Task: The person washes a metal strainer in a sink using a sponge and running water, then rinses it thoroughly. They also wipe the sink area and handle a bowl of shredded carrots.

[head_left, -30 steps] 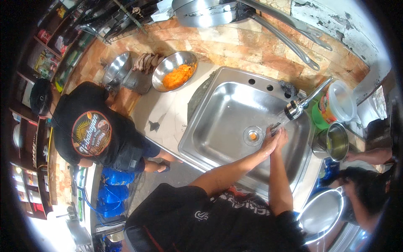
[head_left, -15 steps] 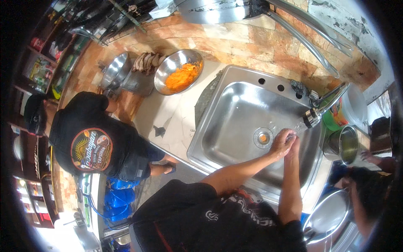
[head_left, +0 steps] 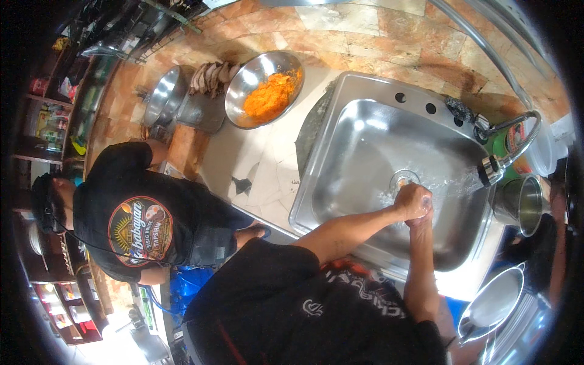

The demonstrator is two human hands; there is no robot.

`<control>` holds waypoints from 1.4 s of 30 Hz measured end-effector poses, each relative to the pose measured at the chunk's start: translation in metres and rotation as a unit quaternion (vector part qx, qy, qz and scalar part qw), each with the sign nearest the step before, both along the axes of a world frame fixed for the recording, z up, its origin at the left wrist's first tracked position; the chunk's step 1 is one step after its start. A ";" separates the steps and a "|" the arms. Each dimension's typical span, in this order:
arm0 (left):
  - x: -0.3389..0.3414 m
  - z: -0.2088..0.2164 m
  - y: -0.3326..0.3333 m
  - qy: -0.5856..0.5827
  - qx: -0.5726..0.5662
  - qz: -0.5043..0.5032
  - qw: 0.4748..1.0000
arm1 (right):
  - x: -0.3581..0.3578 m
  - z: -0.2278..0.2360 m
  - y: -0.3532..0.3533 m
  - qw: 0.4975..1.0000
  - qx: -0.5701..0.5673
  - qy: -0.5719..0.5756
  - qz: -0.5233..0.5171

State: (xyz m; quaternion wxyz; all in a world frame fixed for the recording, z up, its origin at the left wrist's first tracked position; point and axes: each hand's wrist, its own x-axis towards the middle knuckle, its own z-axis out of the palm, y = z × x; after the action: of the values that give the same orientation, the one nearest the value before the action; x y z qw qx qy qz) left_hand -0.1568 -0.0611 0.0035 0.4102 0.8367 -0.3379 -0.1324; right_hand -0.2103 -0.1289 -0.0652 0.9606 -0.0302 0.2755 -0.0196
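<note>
My left hand and my right hand are pressed together over the stainless steel sink, wet and close to the drain. The left fingers are closed around the right hand, whose own fingers are mostly hidden. Water sprays from the faucet on the right and splashes across the basin beyond my hands. Neither hand shows any object in it.
A metal bowl of orange shredded food stands left of the sink, near some sliced brown pieces. A steel pot and a metal basin are at right. A person in black works at left.
My joined hands have drawn away from the faucet, out of the stream and nearer me. The left hand has closed more tightly over the right. The whole view has shifted slightly.
</note>
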 end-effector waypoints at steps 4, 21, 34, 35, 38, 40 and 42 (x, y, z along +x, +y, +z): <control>-0.019 -0.037 0.004 0.100 0.064 0.131 0.984 | -0.016 -0.028 0.026 0.999 0.046 0.003 -0.024; 0.324 0.000 0.140 -0.145 0.310 0.413 0.844 | -0.021 0.027 -0.013 0.962 -0.010 0.252 -0.106; 0.206 0.053 0.094 -0.053 0.158 0.176 0.970 | -0.030 -0.001 -0.037 0.983 0.026 0.132 -0.123; 0.168 0.027 0.092 -0.064 0.093 0.124 0.986 | -0.026 -0.005 -0.034 0.988 0.029 0.101 -0.117; 0.076 0.016 0.053 0.071 0.037 -0.030 0.996 | -0.017 -0.008 -0.019 0.990 -0.003 0.083 -0.117; 0.045 -0.018 0.031 0.067 0.005 -0.079 0.995 | -0.004 -0.004 -0.015 0.991 -0.026 0.070 -0.109; 0.022 -0.071 0.015 0.037 0.059 0.068 0.995 | 0.008 0.000 -0.010 0.995 -0.029 0.035 -0.086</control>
State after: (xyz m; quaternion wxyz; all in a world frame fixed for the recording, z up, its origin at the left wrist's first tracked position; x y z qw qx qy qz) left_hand -0.1344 -0.0460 -0.0673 0.3808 0.8748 -0.2565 -0.1547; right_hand -0.2018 -0.1392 -0.0651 0.9439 -0.0348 0.3099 -0.1089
